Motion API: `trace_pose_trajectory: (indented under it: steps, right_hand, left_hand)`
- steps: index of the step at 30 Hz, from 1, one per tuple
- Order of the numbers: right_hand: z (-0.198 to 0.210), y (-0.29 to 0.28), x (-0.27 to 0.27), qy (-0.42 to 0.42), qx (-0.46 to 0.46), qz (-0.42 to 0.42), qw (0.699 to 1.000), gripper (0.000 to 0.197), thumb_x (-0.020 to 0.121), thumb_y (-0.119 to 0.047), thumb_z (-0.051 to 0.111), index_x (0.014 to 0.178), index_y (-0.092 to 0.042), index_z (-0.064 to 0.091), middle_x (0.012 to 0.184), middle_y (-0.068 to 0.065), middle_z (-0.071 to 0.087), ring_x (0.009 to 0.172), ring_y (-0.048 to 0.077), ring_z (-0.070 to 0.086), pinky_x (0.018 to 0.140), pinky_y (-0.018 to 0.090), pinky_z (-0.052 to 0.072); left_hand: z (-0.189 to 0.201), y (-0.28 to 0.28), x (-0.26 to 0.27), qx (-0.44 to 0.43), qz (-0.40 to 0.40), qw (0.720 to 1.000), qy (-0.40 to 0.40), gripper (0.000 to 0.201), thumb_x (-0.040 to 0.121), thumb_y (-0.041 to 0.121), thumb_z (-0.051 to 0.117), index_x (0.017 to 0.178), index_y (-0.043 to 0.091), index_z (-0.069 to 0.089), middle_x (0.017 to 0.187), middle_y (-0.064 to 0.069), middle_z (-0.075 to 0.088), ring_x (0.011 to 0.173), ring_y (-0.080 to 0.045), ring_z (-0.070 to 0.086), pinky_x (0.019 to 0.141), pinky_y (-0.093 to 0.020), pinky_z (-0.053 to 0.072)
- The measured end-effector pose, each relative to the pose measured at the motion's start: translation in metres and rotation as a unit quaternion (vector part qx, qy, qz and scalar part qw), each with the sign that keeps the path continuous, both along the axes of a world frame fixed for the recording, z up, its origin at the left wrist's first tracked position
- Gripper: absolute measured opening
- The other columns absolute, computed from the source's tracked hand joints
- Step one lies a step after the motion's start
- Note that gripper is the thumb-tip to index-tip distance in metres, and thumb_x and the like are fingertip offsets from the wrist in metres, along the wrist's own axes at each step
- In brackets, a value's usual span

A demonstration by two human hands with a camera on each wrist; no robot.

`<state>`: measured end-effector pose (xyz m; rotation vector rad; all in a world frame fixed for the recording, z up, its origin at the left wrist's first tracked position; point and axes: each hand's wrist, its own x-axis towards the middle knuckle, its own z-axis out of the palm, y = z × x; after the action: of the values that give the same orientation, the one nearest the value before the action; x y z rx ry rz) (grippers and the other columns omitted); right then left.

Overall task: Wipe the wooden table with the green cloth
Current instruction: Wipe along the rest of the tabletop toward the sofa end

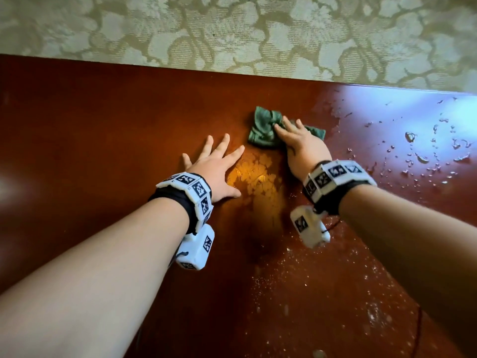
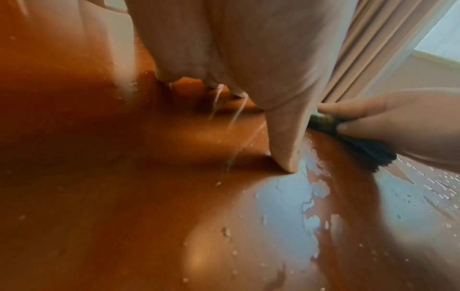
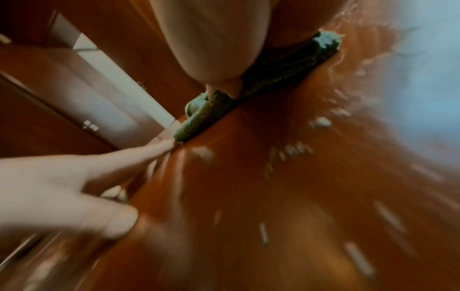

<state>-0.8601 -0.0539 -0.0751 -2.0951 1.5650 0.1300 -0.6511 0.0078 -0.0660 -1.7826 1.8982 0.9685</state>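
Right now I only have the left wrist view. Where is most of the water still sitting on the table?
Observer: Large droplets lie on the wooden table to the right of the green cloth, towards the far right corner.
Operator: Is the cloth spread flat?
Observer: No, it is bunched up. The right hand presses down on its right part with fairly straight fingers.
Operator: Anything wet on the near side?
Observer: Yes, a fine spray speckles the table on the near side of the right wrist.

Glossy, wet wooden table (image 1: 103, 120); green cloth (image 1: 260, 130) seemingly ribbed, matt.
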Motion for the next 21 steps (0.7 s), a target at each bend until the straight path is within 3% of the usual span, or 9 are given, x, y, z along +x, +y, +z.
trace_pose_trajectory:
  steps: [3, 7, 10, 12, 14, 17, 19, 21]
  right_hand:
    - [0.002, 0.051, -0.005, -0.014, 0.009, 0.041, 0.999, 0.071, 0.083, 0.007, 0.034, 0.145, -0.026, 0.026, 0.156, -0.004, 0.012, 0.144, 0.023, 0.006, 0.115, 0.043, 0.021]
    - [0.001, 0.110, -0.027, -0.057, 0.029, 0.166, 0.984, 0.066, 0.076, -0.017, 0.020, 0.138, -0.016, 0.042, 0.149, 0.007, 0.032, 0.138, 0.038, 0.023, 0.112, 0.048, 0.023]
    - [0.000, 0.111, -0.050, -0.047, 0.006, 0.303, 0.952, 0.052, 0.083, -0.010, 0.038, 0.134, -0.015, 0.048, 0.142, 0.006, 0.043, 0.132, 0.037, 0.034, 0.104, 0.052, 0.030]
    - [-0.002, 0.092, -0.058, -0.049, -0.017, 0.327, 0.943, 0.057, 0.080, 0.001, 0.056, 0.134, -0.016, 0.049, 0.142, 0.005, 0.043, 0.132, 0.036, 0.034, 0.102, 0.054, 0.032]
    - [0.000, 0.065, -0.056, -0.047, -0.017, 0.254, 0.966, 0.062, 0.080, 0.007, 0.055, 0.136, -0.018, 0.045, 0.146, 0.003, 0.037, 0.136, 0.034, 0.029, 0.105, 0.053, 0.033]
    - [0.000, 0.024, -0.044, -0.025, -0.018, 0.074, 0.997, 0.056, 0.091, 0.000, 0.039, 0.142, -0.022, 0.034, 0.153, -0.002, 0.022, 0.142, 0.025, 0.016, 0.112, 0.040, 0.028]
    - [0.000, 0.007, -0.029, -0.023, -0.022, -0.022, 0.999, 0.053, 0.094, -0.005, 0.035, 0.144, -0.022, 0.031, 0.154, -0.003, 0.019, 0.143, 0.024, 0.013, 0.112, 0.033, 0.021]
    - [-0.003, 0.002, -0.012, -0.021, -0.007, -0.072, 0.997, 0.055, 0.093, -0.006, 0.033, 0.145, -0.024, 0.027, 0.155, -0.004, 0.015, 0.143, 0.025, 0.009, 0.113, 0.033, 0.018]
  left_hand:
    - [0.000, 0.004, 0.000, -0.007, -0.003, 1.000, -0.011, 0.103, 0.085, 0.056, 0.066, 0.155, 0.040, -0.008, 0.160, 0.011, -0.026, 0.148, -0.024, -0.022, 0.115, -0.065, 0.001]
    - [-0.001, 0.027, 0.002, -0.034, 0.016, 0.999, -0.035, 0.097, 0.092, 0.057, 0.055, 0.156, 0.028, -0.011, 0.161, 0.005, -0.025, 0.149, -0.025, -0.018, 0.120, -0.052, 0.005]
    - [-0.003, 0.048, 0.009, -0.046, 0.049, 0.996, -0.052, 0.094, 0.094, 0.060, 0.048, 0.156, 0.025, -0.013, 0.161, 0.001, -0.025, 0.149, -0.024, -0.019, 0.120, -0.049, 0.003]
    - [-0.005, 0.056, 0.013, -0.042, 0.051, 0.996, -0.056, 0.090, 0.095, 0.061, 0.043, 0.156, 0.025, -0.013, 0.161, 0.001, -0.026, 0.149, -0.023, -0.019, 0.121, -0.048, 0.003]
    - [-0.006, 0.058, 0.016, -0.041, 0.041, 0.996, -0.061, 0.088, 0.095, 0.062, 0.040, 0.156, 0.026, -0.014, 0.161, 0.001, -0.026, 0.149, -0.024, -0.020, 0.121, -0.049, 0.003]
    - [-0.006, 0.057, 0.017, -0.039, 0.033, 0.997, -0.065, 0.088, 0.095, 0.063, 0.039, 0.155, 0.027, -0.014, 0.161, 0.000, -0.026, 0.149, -0.025, -0.019, 0.121, -0.049, 0.004]
    - [-0.007, 0.057, 0.017, -0.037, 0.031, 0.997, -0.066, 0.088, 0.095, 0.063, 0.039, 0.155, 0.027, -0.014, 0.161, 0.000, -0.026, 0.149, -0.026, -0.019, 0.120, -0.050, 0.004]
    - [-0.007, 0.057, 0.018, -0.038, 0.031, 0.997, -0.066, 0.088, 0.095, 0.063, 0.040, 0.155, 0.027, -0.014, 0.161, 0.000, -0.025, 0.149, -0.026, -0.019, 0.120, -0.050, 0.004]
